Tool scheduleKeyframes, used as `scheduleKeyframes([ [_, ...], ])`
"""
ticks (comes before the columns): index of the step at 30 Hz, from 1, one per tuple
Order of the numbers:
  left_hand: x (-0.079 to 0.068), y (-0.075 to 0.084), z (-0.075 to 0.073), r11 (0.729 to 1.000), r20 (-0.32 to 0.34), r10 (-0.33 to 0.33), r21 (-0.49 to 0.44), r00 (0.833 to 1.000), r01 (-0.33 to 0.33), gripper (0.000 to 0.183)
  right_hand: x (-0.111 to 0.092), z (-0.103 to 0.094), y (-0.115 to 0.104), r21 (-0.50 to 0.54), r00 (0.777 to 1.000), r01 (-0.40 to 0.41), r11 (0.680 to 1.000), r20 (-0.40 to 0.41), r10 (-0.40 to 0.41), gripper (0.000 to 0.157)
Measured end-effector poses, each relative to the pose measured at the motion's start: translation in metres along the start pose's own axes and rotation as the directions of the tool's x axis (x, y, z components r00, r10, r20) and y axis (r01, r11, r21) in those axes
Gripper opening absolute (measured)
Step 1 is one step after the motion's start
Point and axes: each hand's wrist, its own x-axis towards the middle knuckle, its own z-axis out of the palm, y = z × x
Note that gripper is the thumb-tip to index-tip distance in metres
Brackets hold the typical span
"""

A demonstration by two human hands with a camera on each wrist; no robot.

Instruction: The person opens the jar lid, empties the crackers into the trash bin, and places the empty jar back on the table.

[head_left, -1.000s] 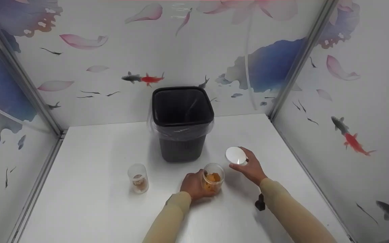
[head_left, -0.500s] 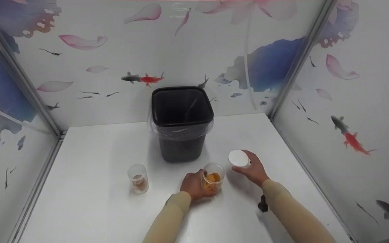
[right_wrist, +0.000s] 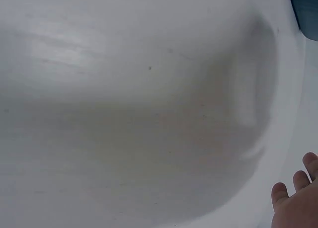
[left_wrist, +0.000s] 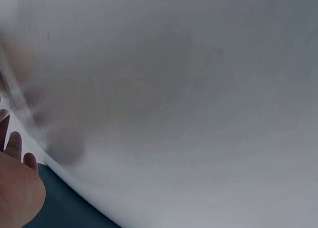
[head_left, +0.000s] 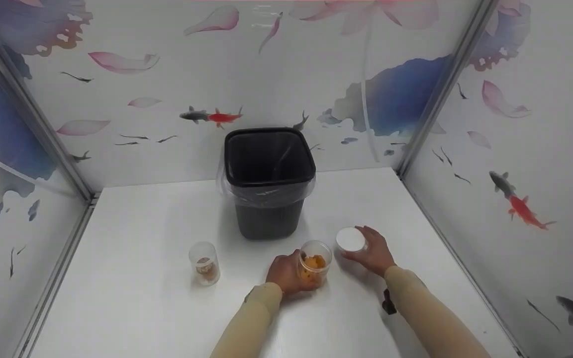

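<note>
In the head view my left hand (head_left: 286, 273) grips an uncapped clear jar (head_left: 322, 251) from its left side. Orange pieces (head_left: 312, 266) lie inside the jar. To the right of it, my right hand (head_left: 373, 253) holds a round white lid (head_left: 350, 239) between thumb and fingers, apart from the jar and low over the table. Each wrist view catches only part of its hand: the left hand (left_wrist: 20, 183) at lower left, the right hand (right_wrist: 295, 200) at lower right. Neither the jar's contents nor the lid shows clearly there.
Behind the hands stands a black trash bin (head_left: 269, 219) with a clear liner (head_left: 266, 196) folded over its rim. A second clear jar (head_left: 204, 263) with brown contents sits to the left. Patterned panels (head_left: 142, 149) wall in the white table (head_left: 132, 298).
My right hand has come down toward the table and slightly nearer to me with the lid, which now lies flatter. The left hand and its jar keep their place.
</note>
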Motion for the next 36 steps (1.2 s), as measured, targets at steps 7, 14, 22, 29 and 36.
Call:
scheduleKeyframes([
  [7, -0.003, -0.002, 0.004, 1.0, 0.001, -0.003, -0.014, 1.0, 0.003, 0.082, -0.001, 0.012, 0.022, -0.215, 1.0, 0.018, 0.976, 0.006, -0.017, 0.11],
  [14, -0.003, -0.001, 0.004, 1.0, -0.017, 0.01, -0.003, 1.0, -0.01, 0.081, -0.006, 0.017, 0.033, -0.301, 0.999, 0.037, 0.953, 0.029, -0.03, 0.112],
  [22, -0.001, -0.001, 0.003, 1.0, -0.023, 0.019, -0.003, 1.0, -0.019, 0.08, -0.011, 0.016, 0.035, -0.319, 0.998, 0.019, 0.948, 0.057, -0.001, 0.111],
  [29, -0.002, 0.0, 0.002, 1.0, -0.017, 0.011, 0.0, 1.0, -0.011, 0.08, -0.013, 0.016, 0.031, -0.311, 0.998, 0.018, 0.95, 0.056, 0.0, 0.109],
  [36, -0.002, 0.0, 0.002, 1.0, -0.005, -0.02, -0.021, 1.0, 0.02, 0.082, -0.014, 0.017, 0.032, -0.315, 0.999, 0.023, 0.949, 0.053, -0.006, 0.11],
])
